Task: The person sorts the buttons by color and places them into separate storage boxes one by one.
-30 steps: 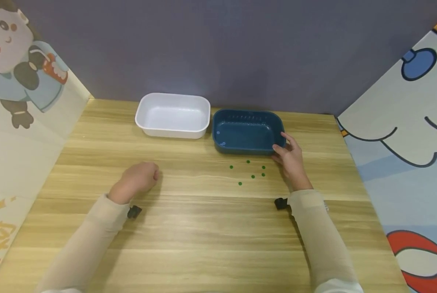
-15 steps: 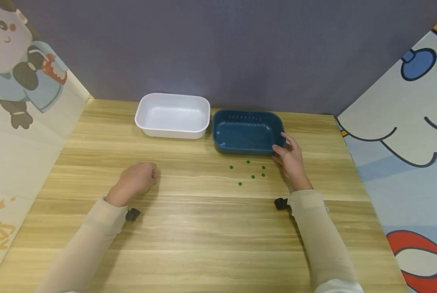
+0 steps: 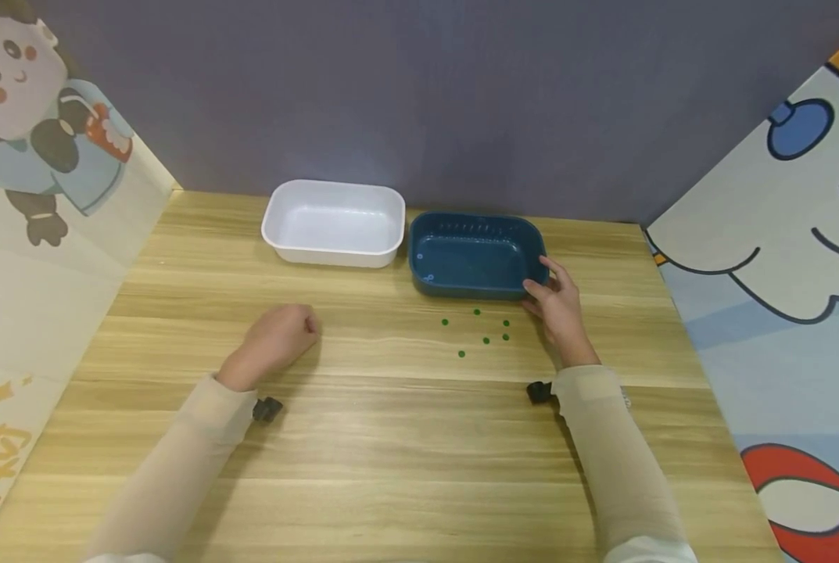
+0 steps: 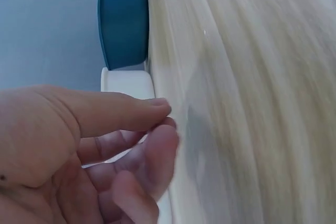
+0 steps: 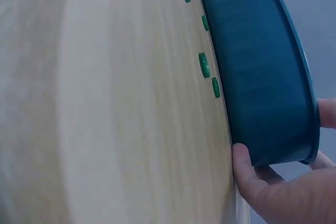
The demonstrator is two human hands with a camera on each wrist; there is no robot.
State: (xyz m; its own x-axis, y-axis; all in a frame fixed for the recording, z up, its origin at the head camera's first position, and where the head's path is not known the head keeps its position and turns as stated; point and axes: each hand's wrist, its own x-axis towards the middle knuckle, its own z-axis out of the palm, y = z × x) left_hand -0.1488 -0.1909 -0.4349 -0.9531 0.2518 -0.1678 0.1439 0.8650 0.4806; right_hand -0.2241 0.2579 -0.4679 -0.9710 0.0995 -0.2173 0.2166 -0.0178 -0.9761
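My right hand (image 3: 561, 313) grips the near right corner of a dark teal plastic bin (image 3: 475, 292). In the right wrist view, fingers (image 5: 245, 169) press low on the end of the bin (image 5: 257, 77) and others reach over its rim. Several small green discs lie scattered on the table in front of the bin, one of them a green disc (image 3: 485, 341) near the middle. Left of these, my left hand (image 3: 278, 340) hovers low over the table. In the left wrist view its fingers (image 4: 163, 153) are loosely curled, thumb tip close to the index fingertip, with nothing showing in the palm.
A white plastic bin (image 3: 333, 256) stands at the back, left of the teal one, with a narrow gap between them. Behind both rises a grey partition (image 3: 391, 94). Side panels with cartoon pictures flank the wooden table (image 3: 391, 453).
My left hand has shifted slightly right and away from me over the last half second. The right hand, both bins and the green discs have stayed in place.
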